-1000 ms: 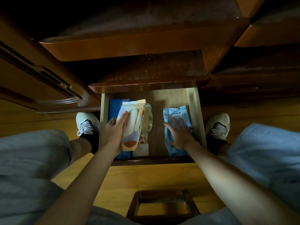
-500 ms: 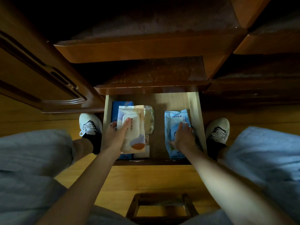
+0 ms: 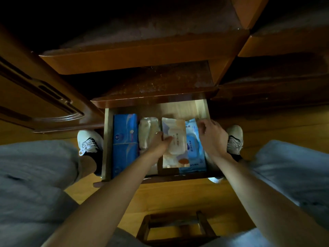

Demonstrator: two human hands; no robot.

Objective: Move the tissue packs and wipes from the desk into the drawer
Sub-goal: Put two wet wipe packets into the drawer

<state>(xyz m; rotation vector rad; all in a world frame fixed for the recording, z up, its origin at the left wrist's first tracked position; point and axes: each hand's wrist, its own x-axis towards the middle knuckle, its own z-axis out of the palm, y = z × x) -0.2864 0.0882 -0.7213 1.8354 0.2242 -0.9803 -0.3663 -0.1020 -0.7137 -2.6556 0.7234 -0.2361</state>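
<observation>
White wipes pack (image 3: 175, 142), orange spot, overlapping light-blue pack (image 3: 195, 150) in drawer (image 3: 107, 143).

The drawer (image 3: 107, 139) at the middle of the frame is pale, light-grained wood inside, with a dark reddish-brown front edge. At its left lies a deep blue tissue pack (image 3: 125, 139) with lighter blue and white swirls. Beside it a cream, translucent pack (image 3: 148, 132). Right of centre, a white-and-cream wipes pack (image 3: 175, 141) with a white lid and an orange patch near its lower end; it lies over a light blue wipes pack (image 3: 193, 145) with darker blue lettering, too blurred to read. The surrounding desk (image 3: 142, 57) is glossy orange-brown wood, the floor (image 3: 178, 196) honey yellow. Shoes (image 3: 89, 139) at either side look white with dark laces; the trousers (image 3: 32, 175) are pale grey.
</observation>
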